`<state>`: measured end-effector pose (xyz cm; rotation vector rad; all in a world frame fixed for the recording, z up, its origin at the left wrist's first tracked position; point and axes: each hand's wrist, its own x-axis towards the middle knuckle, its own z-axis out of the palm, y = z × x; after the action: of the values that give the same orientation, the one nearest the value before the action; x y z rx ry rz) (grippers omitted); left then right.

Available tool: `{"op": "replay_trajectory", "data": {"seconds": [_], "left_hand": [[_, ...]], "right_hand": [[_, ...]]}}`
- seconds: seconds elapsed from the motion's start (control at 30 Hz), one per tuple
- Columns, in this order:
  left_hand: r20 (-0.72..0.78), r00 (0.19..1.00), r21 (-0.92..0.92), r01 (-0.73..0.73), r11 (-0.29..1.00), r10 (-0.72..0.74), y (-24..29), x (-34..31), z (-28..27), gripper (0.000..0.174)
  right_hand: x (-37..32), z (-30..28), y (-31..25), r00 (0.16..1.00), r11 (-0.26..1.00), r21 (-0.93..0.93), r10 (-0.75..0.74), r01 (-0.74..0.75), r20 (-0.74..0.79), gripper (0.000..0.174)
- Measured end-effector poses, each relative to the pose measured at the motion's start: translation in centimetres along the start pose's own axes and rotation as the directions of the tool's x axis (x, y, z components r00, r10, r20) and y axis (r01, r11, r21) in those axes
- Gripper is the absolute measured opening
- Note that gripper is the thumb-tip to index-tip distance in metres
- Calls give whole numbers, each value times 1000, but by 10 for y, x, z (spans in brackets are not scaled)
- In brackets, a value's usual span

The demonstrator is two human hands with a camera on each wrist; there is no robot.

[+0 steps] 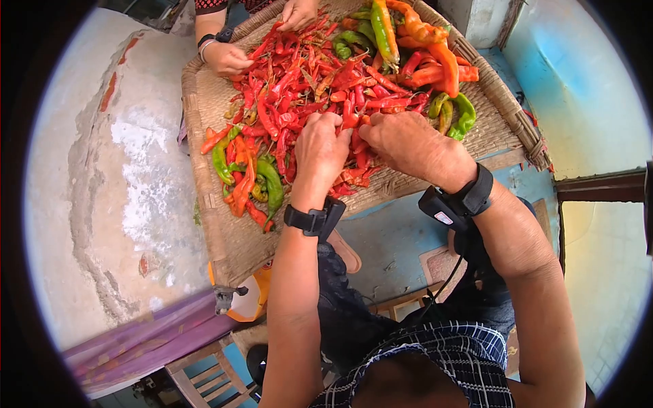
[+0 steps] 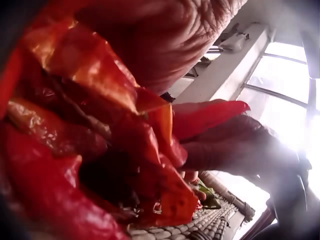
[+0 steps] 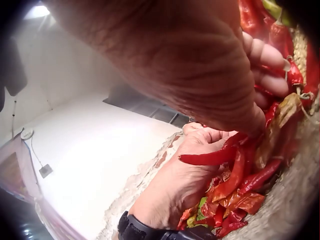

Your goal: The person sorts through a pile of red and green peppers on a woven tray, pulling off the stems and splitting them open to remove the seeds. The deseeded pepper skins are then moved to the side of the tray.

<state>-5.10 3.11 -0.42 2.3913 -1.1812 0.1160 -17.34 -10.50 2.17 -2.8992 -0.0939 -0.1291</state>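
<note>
Woven tray (image 1: 231, 238) heaped with red chilies (image 1: 306, 81); left hand (image 1: 320, 153) and right hand (image 1: 408, 143) each pinch red chilies in the pile.

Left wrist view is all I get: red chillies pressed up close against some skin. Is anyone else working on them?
Observer: Yes. In the head view a second person's hand reaches into the red chillies from the far side of the woven tray.
Visitor: Are they all red?
Observer: No. Green and orange chillies are heaped at the tray's far right corner. A second heap of the same colours lies towards its left edge.
</note>
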Motion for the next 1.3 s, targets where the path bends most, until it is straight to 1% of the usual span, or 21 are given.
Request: {"op": "replay_trajectory", "data": {"seconds": [0.07,0.13,0.2,0.27,0.33,0.4,0.5,0.7,0.77,0.8,0.83,0.87,0.9,0.93,0.97,1.0,1.03,1.07,1.17,1.23,1.3], "left_hand": [[45,998,-14,33,999,-32,-6,2,-2,17],[124,991,-166,64,984,-43,-10,4,-6,16],[172,972,-334,207,920,-157,-16,7,-17,12],[162,981,-724,193,662,-109,-20,10,-31,10],[175,969,-815,240,527,-172,-11,10,-51,12],[185,965,-922,236,307,-185,-21,12,-54,12],[182,969,-959,212,186,-164,-23,11,-52,10],[53,959,-980,104,172,-278,-19,12,-59,9],[-117,906,-977,-31,211,-407,-35,15,-59,9],[-219,888,-932,-67,356,-405,-50,11,-61,11],[-195,911,-966,-113,234,-363,-75,3,-61,24],[-58,859,-998,-33,60,-509,-67,-4,-66,40],[113,902,-988,146,48,-417,-95,-11,-66,49],[193,871,-901,340,270,-452,-91,-12,-66,46],[184,844,-804,424,418,-503,-65,-8,-60,42],[270,838,-576,536,617,-474,-45,-5,-61,31],[258,926,-322,353,879,-277,-70,-7,-39,28],[137,978,11,158,987,-158,-43,-14,-35,19],[205,964,51,165,985,-172,-33,-14,-21,12],[131,978,-114,181,977,-166,-37,-12,-13,19],[82,994,-167,85,982,-72,-43,-11,-16,18]], "right_hand": [[-1,4,2,1000,1000,1,-10,10,-12,18],[0,3,2,999,1000,2,-26,26,-24,17],[-2,0,0,1000,1000,-11,-16,16,-24,18],[-2,3,0,1000,1000,-8,-8,8,-16,18],[-1,4,0,1000,1000,-9,-2,2,-10,19],[-2,3,-1,1000,1000,-24,-14,14,-7,20],[-1,3,-4,1000,1000,-28,3,-3,4,21],[-1,4,-4,1000,998,-55,-15,14,-14,20],[0,7,-4,999,997,-70,-31,28,-37,18],[1,8,-2,997,996,-85,-43,38,-63,16],[2,11,-2,995,992,-115,-56,46,-85,13],[3,16,-2,993,986,-158,-59,43,-99,10],[-4,17,-4,976,983,-179,-86,50,-202,7],[-2,19,-5,978,987,-159,-53,20,-203,8],[-2,16,-5,982,991,-134,-38,14,-184,10],[7,29,-4,991,994,-107,-7,-7,-136,11],[4,25,-6,990,996,-83,12,-23,-138,11],[1,20,-10,988,998,-49,21,-28,-150,12],[4,28,-12,968,996,-88,5,-28,-252,10],[6,21,-11,978,997,-67,10,-24,-207,11],[8,22,-8,986,1000,-20,2,-5,-169,13]]}}
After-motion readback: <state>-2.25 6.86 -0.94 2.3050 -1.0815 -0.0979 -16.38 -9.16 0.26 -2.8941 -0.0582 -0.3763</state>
